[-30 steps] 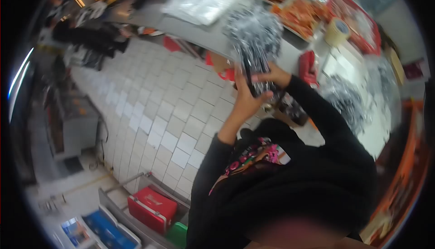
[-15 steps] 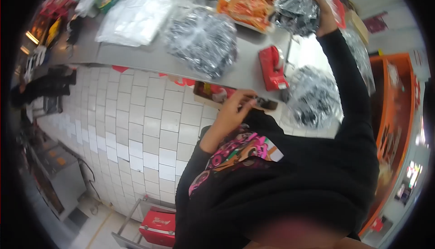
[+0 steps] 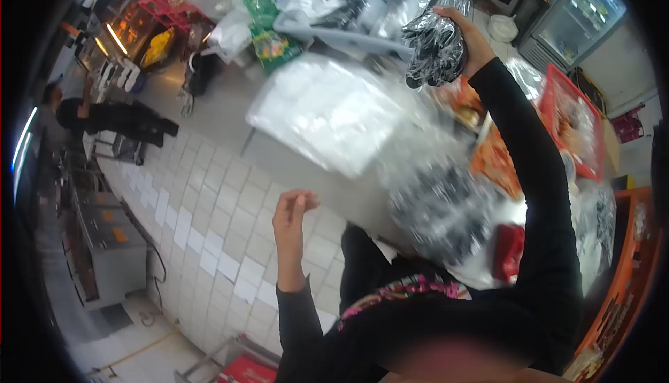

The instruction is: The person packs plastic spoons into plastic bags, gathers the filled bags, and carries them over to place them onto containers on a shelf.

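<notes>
My right hand is raised over the far part of the metal table and closed round a clear plastic bag of black items. What the black items are, I cannot make out. My left hand is held out over the tiled floor, its fingers loosely bent and apart from the thumb, with nothing in them. A large clear bag of black pieces rests on the near side of the table. Beside it lies a flat stack of white plastic bags. Under my right sleeve, a red tape dispenser is partly hidden.
Behind the held bag stands a grey-blue bin with plastic packs. Trays of orange-red food and a red basket are to the right. Another person is at far left. An orange shelf stands at near right.
My view has swung left along the table. The bag in my right hand has moved over toward the bin. My left hand has left the small box at the table edge and moved outward.
</notes>
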A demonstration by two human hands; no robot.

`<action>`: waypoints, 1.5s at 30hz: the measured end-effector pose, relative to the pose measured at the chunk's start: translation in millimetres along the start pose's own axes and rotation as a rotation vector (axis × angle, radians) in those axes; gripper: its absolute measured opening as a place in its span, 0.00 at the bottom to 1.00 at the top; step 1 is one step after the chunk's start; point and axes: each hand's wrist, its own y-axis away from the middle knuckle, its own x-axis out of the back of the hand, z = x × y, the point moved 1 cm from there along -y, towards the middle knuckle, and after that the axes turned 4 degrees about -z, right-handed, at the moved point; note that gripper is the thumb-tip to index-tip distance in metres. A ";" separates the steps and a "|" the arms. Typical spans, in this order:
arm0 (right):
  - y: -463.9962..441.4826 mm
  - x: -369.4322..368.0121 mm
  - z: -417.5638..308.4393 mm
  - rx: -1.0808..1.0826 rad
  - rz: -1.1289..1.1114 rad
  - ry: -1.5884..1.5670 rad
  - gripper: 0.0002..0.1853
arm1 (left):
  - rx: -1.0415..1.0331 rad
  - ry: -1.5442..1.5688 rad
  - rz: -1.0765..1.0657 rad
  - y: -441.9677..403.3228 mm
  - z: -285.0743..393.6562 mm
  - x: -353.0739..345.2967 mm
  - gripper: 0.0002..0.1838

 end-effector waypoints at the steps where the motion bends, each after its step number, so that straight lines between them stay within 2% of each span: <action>1: -34.2 -7.5 -2.4 0.011 0.006 0.001 0.20 | 0.012 -0.009 0.017 -28.0 -8.6 18.3 0.09; 3: -95.9 -16.6 -4.0 0.030 0.043 0.031 0.21 | 0.045 -0.003 0.026 -84.6 -19.0 42.8 0.08; 5: -166.1 -21.2 -2.5 0.017 0.061 0.052 0.21 | -0.062 -0.084 -0.049 -148.8 -14.6 54.4 0.08; 9: -280.1 -25.4 17.0 -0.014 0.137 0.174 0.24 | -0.138 -0.044 -0.176 -254.6 -5.1 57.4 0.08; 11: -320.6 -22.8 44.9 -0.111 0.250 0.351 0.42 | -0.156 0.002 -0.248 -286.5 2.8 49.6 0.07; 13: -340.0 -17.8 68.5 -0.246 0.482 0.791 0.61 | -0.151 0.049 -0.297 -305.7 -0.1 45.7 0.08; 14: -341.2 -16.9 77.1 -0.278 0.393 0.727 0.70 | -0.138 0.073 -0.347 -310.2 -2.1 44.5 0.08; 15: -344.4 -11.4 84.1 -0.227 0.449 0.729 0.69 | -0.122 0.098 -0.397 -313.3 -4.5 45.0 0.08; 17: -358.7 15.1 85.2 -0.245 0.474 0.826 0.60 | -0.076 0.111 -0.430 -317.4 -11.0 50.9 0.08; 18: -357.3 17.0 87.0 -0.254 0.483 0.827 0.60 | -0.051 0.090 -0.426 -318.9 -15.9 56.0 0.08; 20: -346.2 17.1 90.7 0.255 0.500 1.193 0.42 | -0.026 0.057 -0.391 -322.8 -24.0 63.3 0.08; 21: -337.9 10.5 99.1 0.249 0.508 1.195 0.42 | -0.021 0.060 -0.400 -326.0 -24.9 63.4 0.08; 23: -328.1 -16.6 120.4 0.444 0.261 1.441 0.26 | 0.002 0.084 -0.330 -329.9 -24.6 61.9 0.08; 25: -332.4 -10.4 154.6 0.439 0.343 1.546 0.26 | -0.002 0.088 -0.348 -330.7 -20.4 54.1 0.07; 27: -332.9 -4.7 157.3 0.442 0.426 1.648 0.25 | -0.018 0.099 -0.358 -330.0 -13.3 44.1 0.07; 29: -334.5 6.4 143.9 0.283 0.268 1.357 0.25 | -0.032 0.071 -0.396 -321.8 -3.1 36.4 0.07; 30: -326.5 7.4 134.5 0.265 0.306 1.249 0.25 | -0.041 0.051 -0.428 -315.2 2.7 33.0 0.06; 32: -286.8 -8.3 99.2 0.375 0.328 1.339 0.24 | -0.048 0.031 -0.456 -298.8 14.2 29.3 0.06; 34: -224.2 -33.1 61.0 0.372 0.172 1.322 0.21 | -0.077 0.012 -0.467 -278.2 18.7 26.0 0.06; 37: -106.6 -52.4 9.1 0.318 -0.071 1.517 0.19 | -0.028 -0.020 -0.460 -235.7 26.7 9.7 0.06; 38: -63.0 -54.6 -8.6 0.312 -0.036 1.567 0.18 | -0.002 -0.015 -0.548 -217.3 27.3 0.1 0.06; 40: 34.0 -71.8 -43.4 0.174 0.080 1.599 0.18 | -0.080 -0.050 -0.624 -181.5 31.9 -19.3 0.06; 41: 71.5 -56.6 -53.6 0.383 0.066 1.628 0.18 | -0.087 -0.040 -0.679 -161.5 36.3 -33.8 0.06; 42: 141.9 -81.9 -80.5 0.332 0.087 1.652 0.14 | -0.051 -0.046 -0.796 -136.7 41.3 -49.9 0.06; 43: 189.7 -77.8 -86.3 0.305 0.224 1.706 0.15 | -0.019 -0.053 -0.906 -111.2 45.5 -67.2 0.07; 45: 285.9 -70.5 -97.3 0.220 0.494 1.786 0.16 | -0.238 -0.186 -1.113 -59.7 55.8 -108.5 0.06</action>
